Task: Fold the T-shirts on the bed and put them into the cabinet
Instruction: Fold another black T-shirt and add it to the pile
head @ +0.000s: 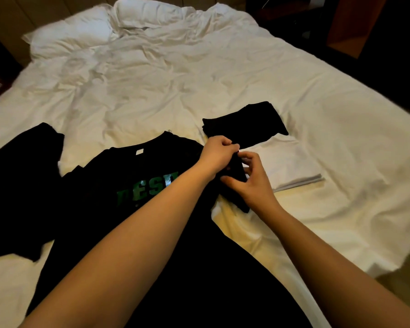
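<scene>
A black T-shirt with green letters [118, 185] lies spread face up on the white bed [199, 74], its collar pointing away from me. Both hands work at its right sleeve [237, 171]. My left hand [217, 153] pinches the sleeve's upper edge. My right hand [251, 183] holds the same sleeve just below, thumb and fingers curled around the fabric. A folded black T-shirt [246, 125] lies beyond the hands, overlapping a folded white T-shirt [291, 164]. Another black garment [19, 185] lies spread at the left.
Two white pillows [81, 31] sit at the head of the bed. The crumpled sheet stretches wide beyond the shirts. A dark wooden cabinet [355, 24] stands at the far right past the bed's edge. Floor shows at the lower right corner.
</scene>
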The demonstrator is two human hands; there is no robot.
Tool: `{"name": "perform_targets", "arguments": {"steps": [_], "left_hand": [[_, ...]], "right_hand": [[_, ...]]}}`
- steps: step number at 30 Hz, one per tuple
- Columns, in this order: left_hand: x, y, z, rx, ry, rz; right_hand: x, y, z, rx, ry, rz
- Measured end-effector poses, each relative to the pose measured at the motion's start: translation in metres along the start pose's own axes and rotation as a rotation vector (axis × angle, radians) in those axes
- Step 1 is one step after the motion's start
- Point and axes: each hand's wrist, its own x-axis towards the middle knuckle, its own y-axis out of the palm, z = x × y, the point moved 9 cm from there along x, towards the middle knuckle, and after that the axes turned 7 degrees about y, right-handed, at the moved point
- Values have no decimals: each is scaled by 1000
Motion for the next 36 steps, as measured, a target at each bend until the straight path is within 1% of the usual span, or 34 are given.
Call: {"name": "perform_targets", "arguments": {"steps": [2, 4, 7, 11, 13, 16, 19, 23, 27, 31, 33, 36], "left_hand": [[9, 3, -4, -19, -3, -2], [19, 2, -11, -37, 6, -39], [35, -1, -24, -89, 11, -107], [55, 16, -33, -145, -75, -13], [64, 24, -38, -162, -86, 26], [73, 30, -45, -186, -79, 37], [78, 27, -45, -177, -75, 43], [84, 9, -47, -165, -68, 85], [84, -9, -55, -249, -68, 129], [83, -24, -48, -309, -110, 118], [82, -32, -42, -306, -110, 112], [78, -55, -31, -261, -73, 78]], "right_hand": [[-3, -2, -10, -64, 76, -50], [-4, -14, -13, -100, 108, -169], [-2, -40, -10, -60, 109, -351], [1, -59, -5, -36, 140, -446], [3, -67, -2, -56, 141, -482], [2, -73, 4, -74, 117, -529], [0, -72, 6, -89, 89, -549], [2, -64, 11, -88, 65, -528], [3, -54, 24, -50, 21, -517], [4, -35, 31, 6, -10, -458], [4, -26, 35, -17, -37, -445], [3, -6, 47, -132, -107, -406]]}}
